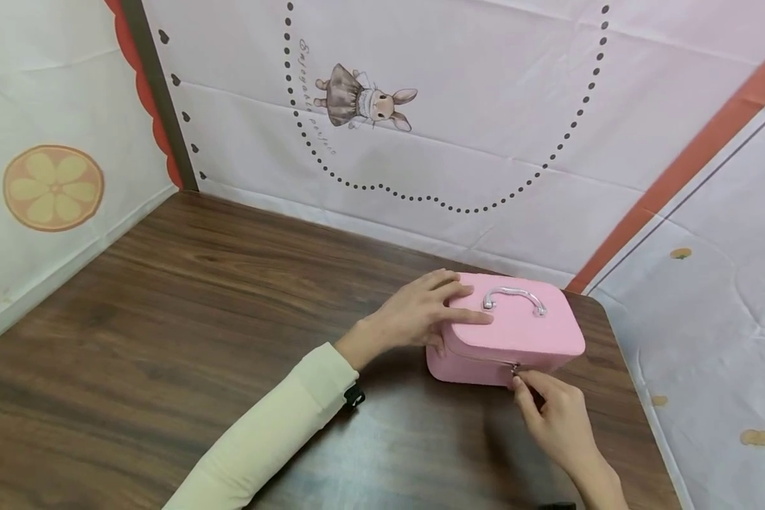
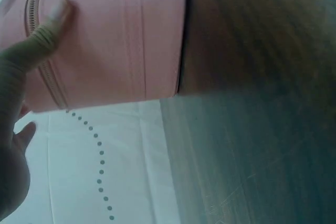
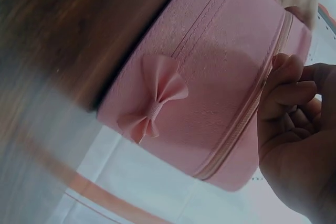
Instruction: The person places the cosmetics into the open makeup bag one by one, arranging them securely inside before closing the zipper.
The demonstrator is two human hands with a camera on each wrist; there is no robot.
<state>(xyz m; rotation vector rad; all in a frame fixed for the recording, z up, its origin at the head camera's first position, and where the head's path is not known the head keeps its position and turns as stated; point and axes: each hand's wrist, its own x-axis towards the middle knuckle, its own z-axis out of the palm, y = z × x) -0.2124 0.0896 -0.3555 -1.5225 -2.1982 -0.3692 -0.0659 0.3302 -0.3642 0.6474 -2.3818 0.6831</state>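
A pink zippered case (image 1: 523, 326) with a silver handle (image 1: 515, 291) on its lid stands on the wooden table. My left hand (image 1: 421, 308) rests on the lid's left part with fingers spread, and its thumb (image 2: 44, 32) lies against the side across the zipper (image 2: 32, 9). At the front, my right hand (image 1: 557, 418) pinches the zipper pull (image 1: 515, 368) between thumb and curled fingers; the pull itself is mostly hidden by them in the right wrist view. A pink bow (image 3: 155, 107) decorates the case's front, below the zipper line. The lid is down.
Dark wood tabletop (image 1: 229, 304) extends to the left of the case. Behind it hangs a printed cloth (image 1: 472, 106) with a rabbit figure, and another pale cloth (image 1: 707, 340) runs along the right edge close to the case.
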